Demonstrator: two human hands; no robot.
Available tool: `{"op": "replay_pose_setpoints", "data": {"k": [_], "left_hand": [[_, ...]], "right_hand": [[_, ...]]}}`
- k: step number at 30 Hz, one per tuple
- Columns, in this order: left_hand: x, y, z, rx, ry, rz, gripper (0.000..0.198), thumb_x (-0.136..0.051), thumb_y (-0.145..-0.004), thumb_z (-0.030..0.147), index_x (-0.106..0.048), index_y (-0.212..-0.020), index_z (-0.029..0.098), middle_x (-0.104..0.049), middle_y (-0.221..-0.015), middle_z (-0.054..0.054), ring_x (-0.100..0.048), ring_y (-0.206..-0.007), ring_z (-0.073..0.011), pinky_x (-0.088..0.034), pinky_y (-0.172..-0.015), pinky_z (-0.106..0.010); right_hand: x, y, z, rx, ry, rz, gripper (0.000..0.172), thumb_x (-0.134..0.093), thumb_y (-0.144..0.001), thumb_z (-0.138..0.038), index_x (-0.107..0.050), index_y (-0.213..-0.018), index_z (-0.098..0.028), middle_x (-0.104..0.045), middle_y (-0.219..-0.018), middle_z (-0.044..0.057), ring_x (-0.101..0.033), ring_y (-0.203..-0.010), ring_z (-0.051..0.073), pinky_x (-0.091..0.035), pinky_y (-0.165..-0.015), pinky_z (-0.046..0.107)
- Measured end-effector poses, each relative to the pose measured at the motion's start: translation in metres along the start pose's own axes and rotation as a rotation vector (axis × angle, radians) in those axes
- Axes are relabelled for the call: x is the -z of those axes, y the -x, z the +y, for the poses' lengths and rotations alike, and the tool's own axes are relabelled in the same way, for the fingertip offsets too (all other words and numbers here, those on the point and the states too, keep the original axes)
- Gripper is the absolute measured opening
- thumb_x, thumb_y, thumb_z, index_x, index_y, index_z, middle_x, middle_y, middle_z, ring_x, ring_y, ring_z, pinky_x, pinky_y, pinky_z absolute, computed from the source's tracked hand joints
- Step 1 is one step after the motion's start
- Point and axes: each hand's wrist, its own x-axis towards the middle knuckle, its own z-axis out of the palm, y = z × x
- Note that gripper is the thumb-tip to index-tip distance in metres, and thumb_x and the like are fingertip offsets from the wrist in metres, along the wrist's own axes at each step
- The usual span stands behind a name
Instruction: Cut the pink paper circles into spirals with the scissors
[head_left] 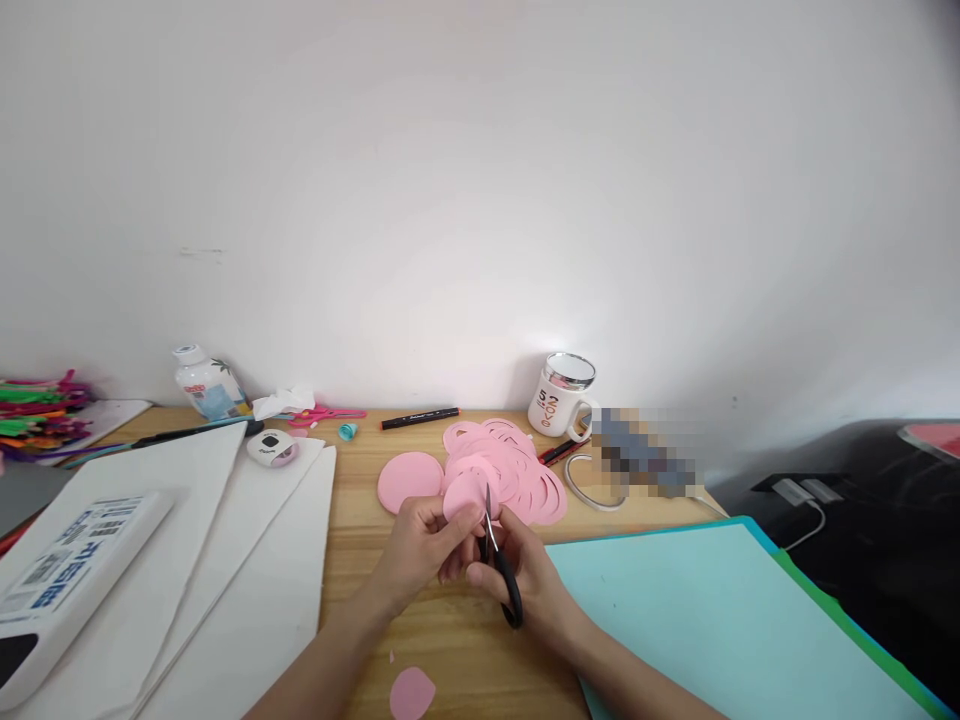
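Note:
My left hand point(427, 545) pinches a pink paper circle point(463, 490) by its lower edge. In my right hand point(529, 565) is a pair of black-handled scissors point(508, 585), its blades at the right side of the circle. Behind both hands lies a heap of pink cut-paper spirals point(536, 485), partly hidden by the held circle. A stack of pink paper circles point(410, 482) rests left of the heap. Near the table's front edge are a pink paper piece point(412, 693) with a pointed side and a tiny pink scrap point(391, 657).
White sheets point(292, 560) with a white box point(75, 590) cover the left. Light blue sheets point(697, 620) lie at right. Along the wall stand a mug point(559, 400) and a bottle point(210, 385), with a black marker point(420, 419) and pink scissors point(330, 412) between them.

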Motion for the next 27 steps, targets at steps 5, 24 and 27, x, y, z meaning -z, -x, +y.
{"op": "replay_pose_setpoints", "data": {"k": [5,24,27], "left_hand": [[0.002,-0.001,-0.001,-0.001,-0.014,-0.014,0.041,-0.061,-0.07,0.052,-0.06,-0.057,0.013,-0.052,-0.037,0.002,-0.039,-0.029,-0.0053,-0.031,-0.03,-0.016],[0.006,-0.002,0.002,-0.044,-0.002,0.013,0.038,-0.061,-0.072,0.047,-0.056,-0.055,0.013,-0.05,-0.038,0.004,-0.038,-0.029,-0.0042,-0.028,-0.029,-0.015],[0.006,-0.001,0.003,-0.046,-0.005,0.009,0.039,-0.06,-0.072,0.047,-0.054,-0.052,0.013,-0.05,-0.039,0.004,-0.038,-0.029,-0.004,-0.028,-0.029,-0.015]], "right_hand": [[0.0,0.0,0.002,0.002,-0.011,0.007,0.04,-0.069,-0.068,-0.051,-0.046,-0.083,-0.022,-0.055,-0.066,-0.001,-0.05,-0.06,0.015,-0.035,-0.054,0.025],[0.006,0.003,0.01,-0.027,0.019,0.019,0.043,-0.068,-0.068,-0.051,-0.045,-0.086,-0.02,-0.039,-0.06,-0.006,-0.027,-0.051,0.009,-0.02,-0.046,0.021],[0.007,0.003,0.011,-0.023,0.0,0.015,0.044,-0.069,-0.068,-0.051,-0.045,-0.087,-0.019,-0.038,-0.059,-0.007,-0.026,-0.05,0.008,-0.02,-0.045,0.021]]}}
